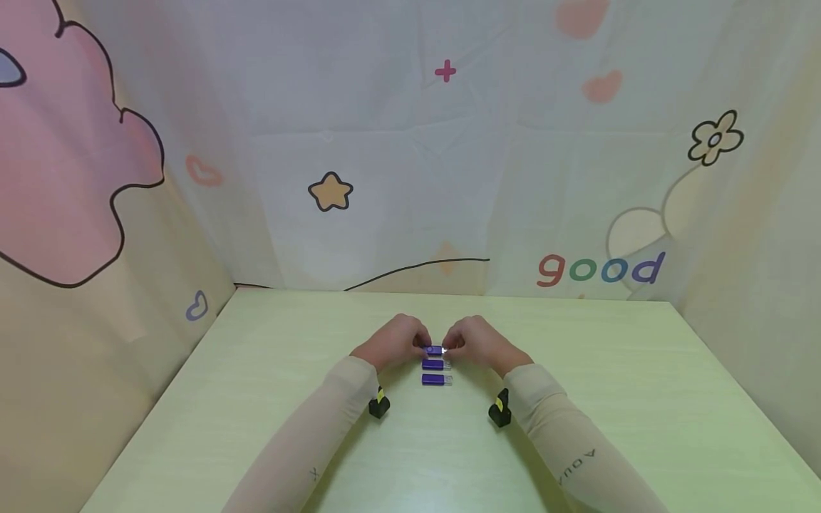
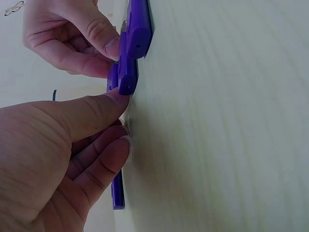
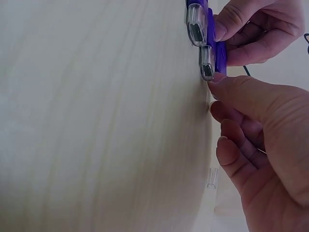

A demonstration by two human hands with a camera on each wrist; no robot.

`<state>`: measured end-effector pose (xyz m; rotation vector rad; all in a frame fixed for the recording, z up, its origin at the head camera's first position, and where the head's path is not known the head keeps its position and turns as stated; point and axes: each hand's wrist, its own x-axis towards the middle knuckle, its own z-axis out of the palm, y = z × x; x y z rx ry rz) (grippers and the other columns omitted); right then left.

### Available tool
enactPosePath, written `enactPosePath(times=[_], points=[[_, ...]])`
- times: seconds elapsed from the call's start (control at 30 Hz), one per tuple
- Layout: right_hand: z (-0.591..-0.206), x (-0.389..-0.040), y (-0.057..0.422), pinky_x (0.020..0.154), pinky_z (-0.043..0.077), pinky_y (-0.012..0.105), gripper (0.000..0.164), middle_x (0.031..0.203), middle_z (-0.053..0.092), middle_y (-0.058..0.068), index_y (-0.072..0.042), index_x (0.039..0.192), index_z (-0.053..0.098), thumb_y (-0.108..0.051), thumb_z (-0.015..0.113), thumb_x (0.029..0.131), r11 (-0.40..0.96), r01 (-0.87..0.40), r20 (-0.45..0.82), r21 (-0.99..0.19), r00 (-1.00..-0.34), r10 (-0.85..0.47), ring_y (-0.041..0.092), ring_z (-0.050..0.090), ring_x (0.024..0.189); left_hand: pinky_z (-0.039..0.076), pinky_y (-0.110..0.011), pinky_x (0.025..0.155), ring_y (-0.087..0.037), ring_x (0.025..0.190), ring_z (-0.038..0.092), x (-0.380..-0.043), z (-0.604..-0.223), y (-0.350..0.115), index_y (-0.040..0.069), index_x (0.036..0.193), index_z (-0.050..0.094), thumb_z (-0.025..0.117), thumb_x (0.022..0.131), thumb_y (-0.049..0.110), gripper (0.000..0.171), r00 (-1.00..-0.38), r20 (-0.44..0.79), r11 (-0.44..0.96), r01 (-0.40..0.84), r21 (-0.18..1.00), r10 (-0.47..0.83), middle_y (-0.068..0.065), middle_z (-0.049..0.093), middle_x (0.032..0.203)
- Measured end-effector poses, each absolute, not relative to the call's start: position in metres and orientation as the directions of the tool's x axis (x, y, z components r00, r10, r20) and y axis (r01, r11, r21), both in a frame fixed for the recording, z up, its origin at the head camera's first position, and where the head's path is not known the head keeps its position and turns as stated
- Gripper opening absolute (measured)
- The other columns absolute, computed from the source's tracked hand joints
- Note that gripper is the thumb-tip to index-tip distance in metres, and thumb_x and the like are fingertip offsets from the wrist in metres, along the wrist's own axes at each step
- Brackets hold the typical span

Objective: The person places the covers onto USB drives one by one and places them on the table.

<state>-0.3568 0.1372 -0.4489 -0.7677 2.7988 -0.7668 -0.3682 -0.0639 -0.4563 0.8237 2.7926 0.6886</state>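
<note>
Three purple USB flash drives with clear ends lie side by side on the table: the farthest flash drive (image 1: 435,350), the middle flash drive (image 1: 432,365) and the nearest flash drive (image 1: 433,380). My left hand (image 1: 399,342) pinches the purple end of the farthest one, while my right hand (image 1: 479,343) holds its other end. Beneath my left hand in the left wrist view shows another purple end (image 2: 118,191). A clear end piece (image 3: 212,178) appears below my right hand in the right wrist view. Fingers hide what these two belong to.
The pale wooden table (image 1: 436,456) reaches back to a printed cloth backdrop (image 1: 398,142), which also hangs along both sides. Small black devices, a left one (image 1: 379,404) and a right one (image 1: 499,410), sit at my wrists.
</note>
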Motion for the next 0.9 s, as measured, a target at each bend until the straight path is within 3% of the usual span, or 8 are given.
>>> enactPosePath(times=[0.9], points=[[-0.4505,-0.3598,0.1376,0.073,0.049,0.028,0.007,0.083,0.066,-0.007,-0.018,0.088,0.075,-0.017,0.074,0.081,0.749,-0.449,-0.018,-0.487,-0.852,-0.523,0.011,0.055,0.078,0.051,-0.023,0.077,-0.005,0.078,0.06,-0.3675,-0.453,-0.0647,0.017,0.092,0.075,0.074,0.081,0.017,0.012,-0.825,-0.032,0.752,0.498,0.432,0.565,0.01,0.068,0.084]])
